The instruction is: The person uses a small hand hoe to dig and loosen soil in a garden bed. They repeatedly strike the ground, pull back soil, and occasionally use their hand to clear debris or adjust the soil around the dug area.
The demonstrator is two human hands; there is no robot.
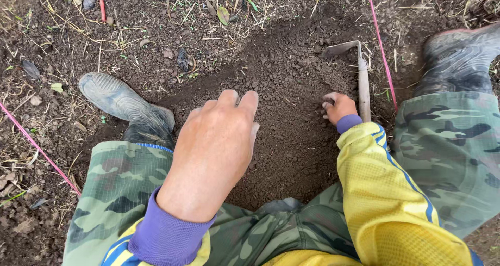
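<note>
- Loose soil [291,89] between the boots is broken fine and heaped; judged well worked, though not yet levelled.
- Left hand [216,146]: raised above the soil, fingers together and slack, holding nothing.
- Right hand [339,108]: curled, fingertips pressed into the soil; what it grips, if anything, I cannot tell.
- Small hoe [362,78] lies just beside the right hand, ungripped.
- Pink string [381,47] runs past the hoe.

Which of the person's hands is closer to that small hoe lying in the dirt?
The right hand. It rests on the soil right beside the hoe handle. The left hand hovers over the loose soil, well away.
</note>
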